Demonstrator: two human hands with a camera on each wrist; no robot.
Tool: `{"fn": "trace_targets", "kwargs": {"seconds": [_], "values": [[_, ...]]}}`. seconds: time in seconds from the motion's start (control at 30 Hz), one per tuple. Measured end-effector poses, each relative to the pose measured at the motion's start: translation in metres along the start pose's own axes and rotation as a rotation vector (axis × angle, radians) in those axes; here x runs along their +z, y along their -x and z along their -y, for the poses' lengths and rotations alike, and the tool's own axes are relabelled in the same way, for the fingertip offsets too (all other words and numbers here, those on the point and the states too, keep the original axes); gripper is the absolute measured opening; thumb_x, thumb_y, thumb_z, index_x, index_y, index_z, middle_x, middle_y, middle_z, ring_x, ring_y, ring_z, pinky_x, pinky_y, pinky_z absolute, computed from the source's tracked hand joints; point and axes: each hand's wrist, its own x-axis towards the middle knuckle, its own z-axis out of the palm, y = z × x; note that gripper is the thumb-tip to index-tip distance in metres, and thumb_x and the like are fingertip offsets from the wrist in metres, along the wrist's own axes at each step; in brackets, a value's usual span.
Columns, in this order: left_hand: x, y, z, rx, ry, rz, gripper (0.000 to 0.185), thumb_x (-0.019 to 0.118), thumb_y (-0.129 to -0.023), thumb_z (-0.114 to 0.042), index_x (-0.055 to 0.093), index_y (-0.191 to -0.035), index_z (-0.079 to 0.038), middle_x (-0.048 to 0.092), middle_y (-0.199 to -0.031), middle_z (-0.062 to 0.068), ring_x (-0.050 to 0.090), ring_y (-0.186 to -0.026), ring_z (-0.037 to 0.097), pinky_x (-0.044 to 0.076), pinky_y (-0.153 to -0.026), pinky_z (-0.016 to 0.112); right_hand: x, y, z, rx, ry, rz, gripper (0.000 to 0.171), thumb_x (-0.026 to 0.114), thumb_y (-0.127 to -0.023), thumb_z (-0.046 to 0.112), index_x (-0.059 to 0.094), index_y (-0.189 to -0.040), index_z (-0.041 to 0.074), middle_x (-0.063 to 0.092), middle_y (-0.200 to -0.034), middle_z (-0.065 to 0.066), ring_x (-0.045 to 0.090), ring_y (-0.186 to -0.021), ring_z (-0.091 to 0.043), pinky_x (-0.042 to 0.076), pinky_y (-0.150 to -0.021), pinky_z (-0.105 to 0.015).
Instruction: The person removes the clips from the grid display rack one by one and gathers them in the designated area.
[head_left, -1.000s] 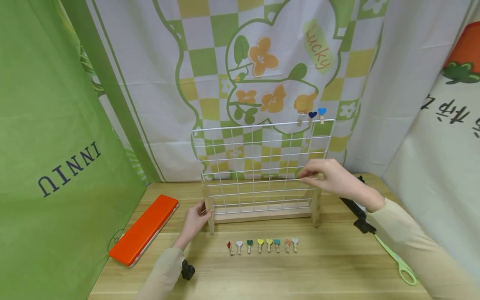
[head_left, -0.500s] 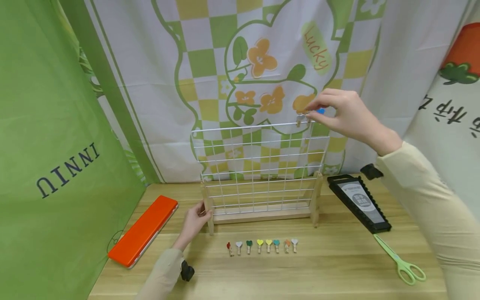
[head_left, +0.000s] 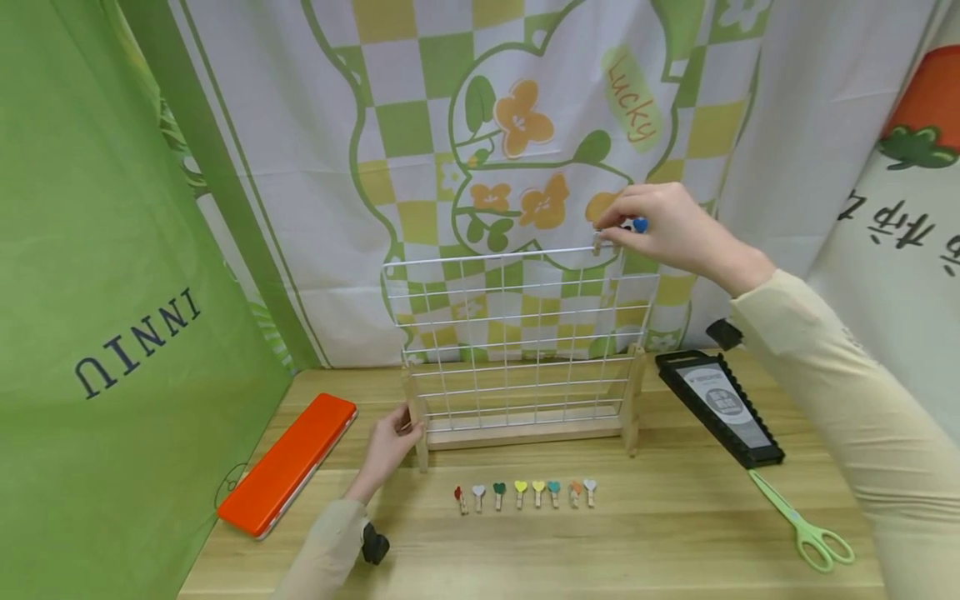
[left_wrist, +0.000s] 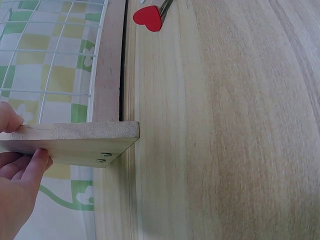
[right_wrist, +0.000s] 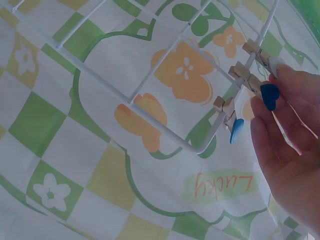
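Observation:
A white wire grid (head_left: 502, 256) stands in a wooden base (head_left: 525, 435) on the table. My left hand (head_left: 390, 446) grips the base's left upright (left_wrist: 75, 137), thumb on one face and fingers on the other. At the grid's top right, my right hand (head_left: 663, 229) pinches a mini clothespin with a white heart (right_wrist: 275, 65), which sits on the top wire. Beside it on that wire are a dark blue heart clothespin (right_wrist: 270, 96) and a light blue one (right_wrist: 236, 131). Several more heart clothespins (head_left: 521, 493) lie in a row before the base, a red one (left_wrist: 149, 18) at the left end.
An orange-red case (head_left: 288, 467) lies at the left. On the right are a black holder with a white label (head_left: 723, 404) and green-handled scissors (head_left: 802, 525). A patterned curtain (head_left: 300, 208) hangs close behind the grid.
My right hand has risen from the grid's lower right to its top wire, then shifted slightly left onto the white heart clothespin. The left hand keeps its grip on the upright.

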Motion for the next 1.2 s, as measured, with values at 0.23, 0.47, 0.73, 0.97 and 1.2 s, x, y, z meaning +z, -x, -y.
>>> {"fn": "trace_targets", "kwargs": {"seconds": [0.23,0.47,0.73,0.97,1.2], "values": [[0.001,0.004,-0.016,-0.042,-0.018,0.011,0.051,0.061,-0.093,0.003,0.044,-0.140,0.017,0.057,-0.131,0.038,0.060,-0.121,0.046,0.057,-0.097,0.045,0.001,-0.001,0.001,-0.024,0.001,-0.027,0.004,0.075,-0.086,0.003,0.076,-0.088,0.006,0.074,-0.087,-0.005,0.059,-0.070,-0.013,0.043,-0.058,-0.017],[0.001,0.001,0.001,-0.041,-0.009,-0.002,0.051,0.062,-0.092,0.002,0.048,-0.139,0.013,0.060,-0.128,0.035,0.062,-0.119,0.044,0.059,-0.095,0.042,0.002,-0.002,0.002,-0.073,-0.027,-0.083,0.007,0.075,-0.083,-0.003,0.076,-0.084,0.005,0.073,-0.084,-0.007,0.061,-0.071,-0.016,0.040,-0.060,-0.012],[0.000,0.001,0.000,-0.044,0.015,0.002,0.051,0.063,-0.092,0.001,0.048,-0.139,0.013,0.060,-0.128,0.035,0.062,-0.119,0.045,0.059,-0.095,0.041,0.002,0.004,0.009,-0.043,-0.062,-0.179,0.005,0.075,-0.084,0.000,0.075,-0.089,0.002,0.074,-0.088,-0.008,0.065,-0.079,-0.019,0.042,-0.071,-0.008],[0.001,0.001,0.000,-0.041,0.008,-0.005,0.050,0.063,-0.091,0.002,0.049,-0.138,0.014,0.061,-0.127,0.035,0.062,-0.119,0.045,0.058,-0.095,0.041,0.012,0.025,0.015,-0.114,-0.134,-0.254,0.013,0.077,-0.079,-0.007,0.075,-0.090,0.001,0.074,-0.088,-0.009,0.065,-0.079,-0.018,0.045,-0.079,-0.002],[0.001,-0.001,-0.001,-0.034,-0.003,-0.012,0.052,0.063,-0.090,0.001,0.049,-0.138,0.014,0.060,-0.128,0.035,0.062,-0.119,0.044,0.058,-0.096,0.043,0.048,0.065,0.019,-0.146,-0.173,-0.139,0.019,0.078,-0.075,-0.008,0.074,-0.088,0.005,0.074,-0.086,-0.004,0.068,-0.078,-0.016,0.050,-0.074,-0.003]]}}
